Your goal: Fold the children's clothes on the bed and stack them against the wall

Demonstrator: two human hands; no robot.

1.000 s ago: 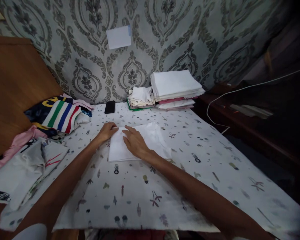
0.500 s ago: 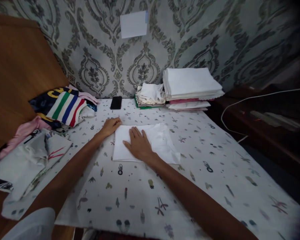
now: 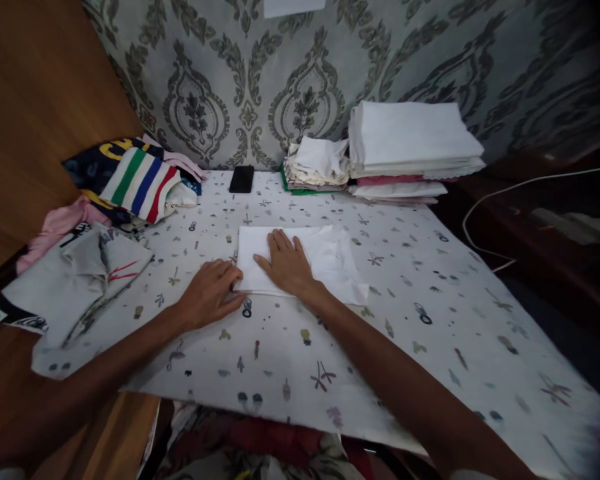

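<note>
A folded white cloth [image 3: 330, 257] lies flat on the patterned tablecloth in front of me, its right part creased and uneven. My right hand [image 3: 287, 263] rests palm down on its left half, with the fingers stretched out. At the cloth's near left corner is my left hand [image 3: 213, 293]. Its fingers curve toward the corner and its thumb stands apart from them, touching or almost touching the edge.
Crumpled clothes, among them a striped garment [image 3: 140, 183] and a grey one [image 3: 90, 267], lie at left beside a wooden panel [image 3: 45, 100]. A black phone [image 3: 241, 179] lies near the wall. Folded white fabrics [image 3: 410, 137] and a smaller cloth pile [image 3: 317, 163] stand at back right. A cable [image 3: 520, 187] hangs at right.
My left hand has moved from the cloth's far left corner down to its near left corner. The right hand stays flat on the cloth. The view has tilted downward.
</note>
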